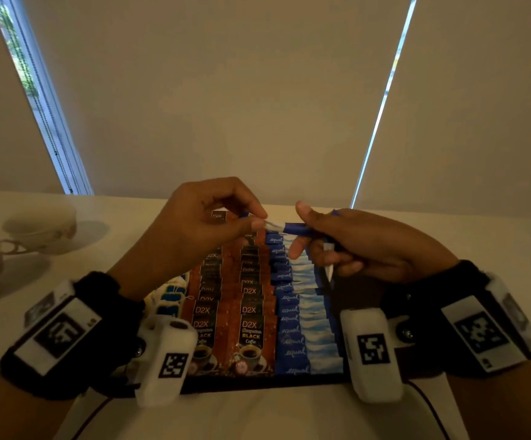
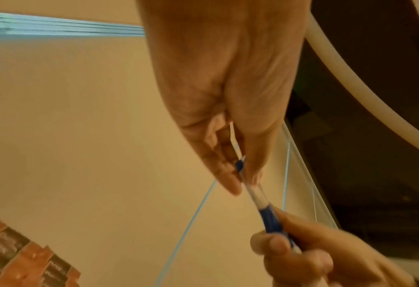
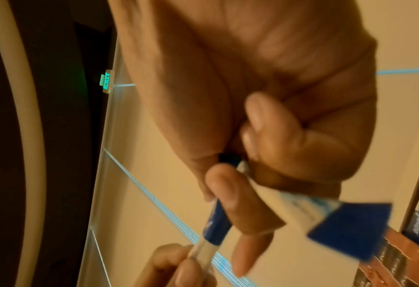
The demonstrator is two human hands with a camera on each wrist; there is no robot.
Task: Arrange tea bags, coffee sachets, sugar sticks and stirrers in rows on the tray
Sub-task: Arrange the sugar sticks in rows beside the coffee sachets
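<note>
Head view: left hand (image 1: 194, 223) pinches sugar stick (image 1: 285, 228), right hand (image 1: 353, 246) grips more. Lay it flat at 12 o'clock of the blue row (image 1: 292, 312), overlapping evenly.

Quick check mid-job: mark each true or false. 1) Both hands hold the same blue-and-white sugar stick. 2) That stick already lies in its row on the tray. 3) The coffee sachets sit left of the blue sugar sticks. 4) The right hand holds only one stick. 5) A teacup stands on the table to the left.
1) True: the left hand pinches one end of the sugar stick, the right hand the other.
2) False: it is held above the tray.
3) True: coffee sachets lie left of the sugar row.
4) False: its grip also holds another stick.
5) True: teacup.
</note>
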